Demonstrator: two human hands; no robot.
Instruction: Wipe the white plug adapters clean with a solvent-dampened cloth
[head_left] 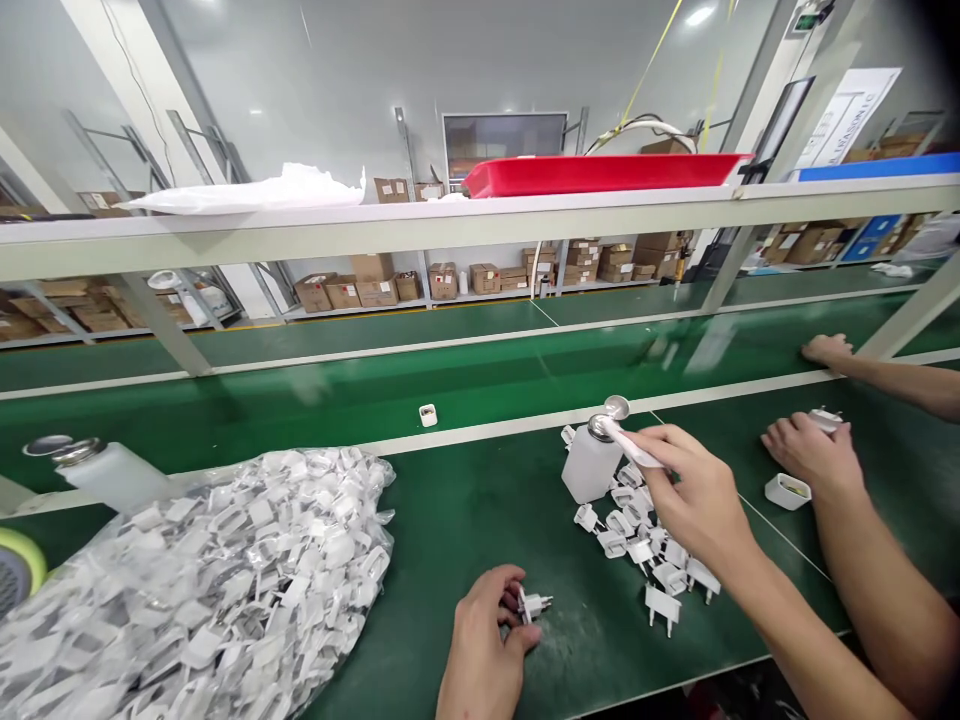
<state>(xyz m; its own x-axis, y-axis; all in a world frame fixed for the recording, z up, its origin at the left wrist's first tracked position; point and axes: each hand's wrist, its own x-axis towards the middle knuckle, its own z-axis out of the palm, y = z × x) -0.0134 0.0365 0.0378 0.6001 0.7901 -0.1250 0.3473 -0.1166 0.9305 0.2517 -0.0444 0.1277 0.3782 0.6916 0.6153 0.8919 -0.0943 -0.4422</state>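
Note:
My left hand [486, 635] grips a white two-pin plug piece [533, 606] between thumb and fingers, low over the green work surface, its pins facing right. My right hand [697, 490] pinches a white cloth [630, 445], pressing it against the metal top of a white dispenser bottle [589, 468] whose round lid is flipped up. Around the bottle's base and under my right hand lie several loose white plug pieces [664, 605]; my forearm hides part of that pile.
A large clear bag of white plug pieces [262, 570] fills the left side. Behind it stands a second dispenser bottle [112, 475]. One white housing [427, 415] sits on the green belt [337, 395]. At right, a co-worker's hand [817, 455] holds a white piece beside another housing [787, 491].

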